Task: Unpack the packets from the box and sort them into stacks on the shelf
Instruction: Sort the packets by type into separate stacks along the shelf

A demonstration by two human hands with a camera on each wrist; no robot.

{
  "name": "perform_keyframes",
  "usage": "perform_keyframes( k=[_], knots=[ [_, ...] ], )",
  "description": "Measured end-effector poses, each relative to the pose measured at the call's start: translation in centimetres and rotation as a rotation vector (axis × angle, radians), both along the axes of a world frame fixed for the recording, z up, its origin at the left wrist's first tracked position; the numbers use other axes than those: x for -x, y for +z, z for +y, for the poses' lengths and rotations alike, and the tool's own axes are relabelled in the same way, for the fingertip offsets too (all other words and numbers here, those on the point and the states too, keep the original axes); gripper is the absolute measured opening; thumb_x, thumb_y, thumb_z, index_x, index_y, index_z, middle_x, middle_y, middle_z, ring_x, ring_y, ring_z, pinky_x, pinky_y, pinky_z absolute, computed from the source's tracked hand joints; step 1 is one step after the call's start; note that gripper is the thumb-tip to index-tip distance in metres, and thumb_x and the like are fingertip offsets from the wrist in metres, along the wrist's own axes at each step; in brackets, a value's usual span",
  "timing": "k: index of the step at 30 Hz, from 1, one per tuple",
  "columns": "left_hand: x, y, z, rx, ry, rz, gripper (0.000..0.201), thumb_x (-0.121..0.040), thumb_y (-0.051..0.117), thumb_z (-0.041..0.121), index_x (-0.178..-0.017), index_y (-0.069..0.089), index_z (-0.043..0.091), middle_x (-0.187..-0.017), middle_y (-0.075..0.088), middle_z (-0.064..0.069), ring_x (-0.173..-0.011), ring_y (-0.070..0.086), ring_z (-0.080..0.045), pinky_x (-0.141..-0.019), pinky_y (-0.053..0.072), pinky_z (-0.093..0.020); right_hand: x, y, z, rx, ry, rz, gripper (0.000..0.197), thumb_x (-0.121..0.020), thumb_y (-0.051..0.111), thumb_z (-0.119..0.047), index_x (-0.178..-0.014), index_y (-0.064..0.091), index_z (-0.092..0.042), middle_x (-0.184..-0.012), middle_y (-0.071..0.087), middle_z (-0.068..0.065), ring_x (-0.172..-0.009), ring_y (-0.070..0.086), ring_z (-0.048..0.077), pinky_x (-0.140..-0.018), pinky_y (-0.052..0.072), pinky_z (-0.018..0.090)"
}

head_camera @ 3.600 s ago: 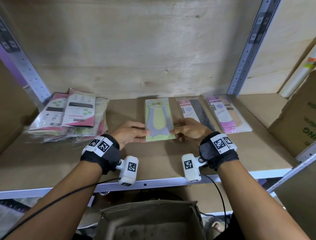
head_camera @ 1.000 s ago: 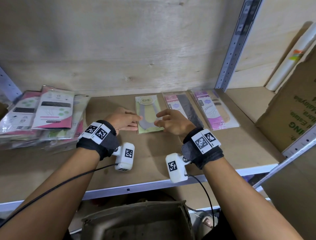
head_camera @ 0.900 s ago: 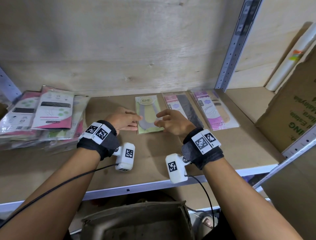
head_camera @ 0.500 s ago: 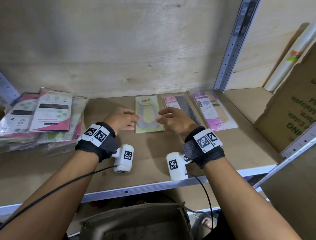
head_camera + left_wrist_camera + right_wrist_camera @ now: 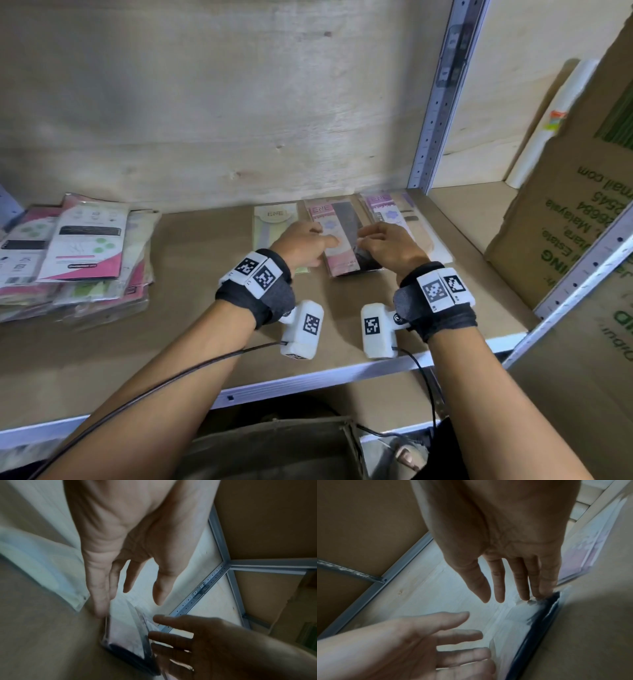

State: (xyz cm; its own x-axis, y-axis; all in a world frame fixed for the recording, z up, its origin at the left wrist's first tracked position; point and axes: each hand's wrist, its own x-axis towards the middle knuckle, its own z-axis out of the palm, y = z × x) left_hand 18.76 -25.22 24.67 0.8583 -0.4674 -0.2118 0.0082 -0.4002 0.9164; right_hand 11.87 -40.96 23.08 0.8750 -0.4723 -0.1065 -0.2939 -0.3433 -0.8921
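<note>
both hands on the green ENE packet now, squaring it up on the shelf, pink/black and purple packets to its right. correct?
Not quite. The head view shows the left hand and right hand at the pink and black packet, the middle one, with straight fingers at its sides. The green ENE packet lies untouched to its left and the purple packet to its right, all on the shelf.

Three neat packet stacks, one loose pile.
</note>
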Motion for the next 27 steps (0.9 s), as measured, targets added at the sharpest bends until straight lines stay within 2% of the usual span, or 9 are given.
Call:
perform_keyframes(
  k=[2, 3, 4, 6, 8, 18, 22, 25, 27],
  knots=[
    [0.2, -0.3, -0.7, -0.019, 0.012, 0.007, 0.018, -0.087, 0.073, 0.020, -0.096, 0.057, 0.021, -0.114, 0.057, -0.003, -0.110, 0.062, -0.024, -0.099, 0.054, -0.049, 0.0, -0.1, 0.3, 0.000, 0.012, 0.009, 0.022, -0.087, 0.068, -0.019, -0.108, 0.063, -0.019, -0.114, 0.068, 0.008, -0.103, 0.065, 0.023, -0.097, 0.052, 0.040],
    [0.3, -0.4, -0.9, -0.024, 0.021, 0.007, 0.020, -0.087, 0.073, 0.020, -0.097, 0.057, 0.021, -0.115, 0.057, -0.002, -0.113, 0.063, -0.026, -0.099, 0.053, -0.050, 0.0, -0.1, 0.4, 0.002, 0.016, 0.007, 0.022, -0.087, 0.068, -0.020, -0.109, 0.062, -0.020, -0.115, 0.067, 0.009, -0.104, 0.065, 0.024, -0.098, 0.051, 0.043],
    [0.3, -0.6, -1.0, -0.027, 0.029, 0.008, 0.027, -0.086, 0.074, 0.021, -0.107, 0.059, 0.016, -0.122, 0.058, -0.002, -0.117, 0.062, -0.027, -0.098, 0.054, -0.049, 0.0, -0.1, 0.4, 0.008, 0.021, 0.005, 0.024, -0.087, 0.068, -0.022, -0.110, 0.062, -0.020, -0.116, 0.066, 0.009, -0.105, 0.064, 0.025, -0.099, 0.051, 0.044],
    [0.2, -0.7, -1.1, -0.037, 0.047, 0.021, 0.061, -0.086, 0.075, 0.021, -0.140, 0.050, 0.007, -0.141, 0.054, -0.004, -0.122, 0.059, -0.026, -0.097, 0.055, -0.045, -0.1, -0.1, 0.5, 0.014, 0.029, 0.006, 0.027, -0.087, 0.069, -0.023, -0.112, 0.062, -0.019, -0.119, 0.064, 0.011, -0.107, 0.064, 0.026, -0.100, 0.051, 0.045],
    [0.2, -0.7, -1.0, -0.019, 0.058, 0.026, 0.070, -0.086, 0.074, 0.020, -0.147, 0.043, 0.008, -0.146, 0.051, -0.006, -0.124, 0.058, -0.025, -0.097, 0.055, -0.044, 0.0, 0.0, 0.4, 0.009, 0.035, 0.005, 0.028, -0.088, 0.068, -0.023, -0.115, 0.062, -0.019, -0.120, 0.064, 0.010, -0.105, 0.064, 0.025, -0.099, 0.051, 0.044],
    [-0.1, -1.1, -0.8, 0.015, 0.068, 0.021, 0.064, -0.089, 0.072, 0.016, -0.146, 0.044, 0.007, -0.141, 0.054, -0.007, -0.122, 0.059, -0.024, -0.098, 0.055, -0.042, 0.2, 0.4, 0.8, 0.045, 0.058, -0.001, 0.030, -0.090, 0.066, -0.024, -0.119, 0.061, -0.018, -0.124, 0.060, 0.009, -0.109, 0.061, 0.024, -0.101, 0.049, 0.043],
    [-0.7, -1.1, 0.9, -0.060, 0.095, -0.096, 0.043, -0.086, 0.073, 0.028, -0.126, 0.060, 0.020, -0.131, 0.060, -0.002, -0.119, 0.059, -0.021, -0.104, 0.050, -0.043, 0.1, 0.7, 1.4, 0.065, 0.026, -0.078, 0.026, -0.091, 0.064, -0.020, -0.117, 0.063, -0.017, -0.119, 0.063, 0.005, -0.110, 0.061, 0.022, -0.100, 0.050, 0.041],
    [-1.8, -1.2, 3.5, -0.131, 0.187, -0.174, 0.056, -0.085, 0.073, 0.031, -0.136, 0.057, 0.015, -0.134, 0.059, -0.004, -0.123, 0.056, -0.022, -0.107, 0.046, -0.043, -0.3, 1.1, 2.5, 0.047, 0.069, -0.150, 0.022, -0.091, 0.064, -0.018, -0.113, 0.065, -0.018, -0.118, 0.065, 0.003, -0.112, 0.061, 0.018, -0.102, 0.048, 0.042],
    [-2.7, -1.3, 5.3, -0.132, 0.265, -0.176, 0.054, -0.085, 0.073, 0.028, -0.134, 0.058, 0.013, -0.135, 0.059, -0.006, -0.123, 0.056, -0.023, -0.109, 0.045, -0.043, -0.5, 1.2, 3.9, -0.005, 0.141, -0.173, 0.021, -0.091, 0.064, -0.016, -0.112, 0.065, -0.015, -0.119, 0.066, 0.006, -0.113, 0.062, 0.019, -0.103, 0.048, 0.043]
  ],
)
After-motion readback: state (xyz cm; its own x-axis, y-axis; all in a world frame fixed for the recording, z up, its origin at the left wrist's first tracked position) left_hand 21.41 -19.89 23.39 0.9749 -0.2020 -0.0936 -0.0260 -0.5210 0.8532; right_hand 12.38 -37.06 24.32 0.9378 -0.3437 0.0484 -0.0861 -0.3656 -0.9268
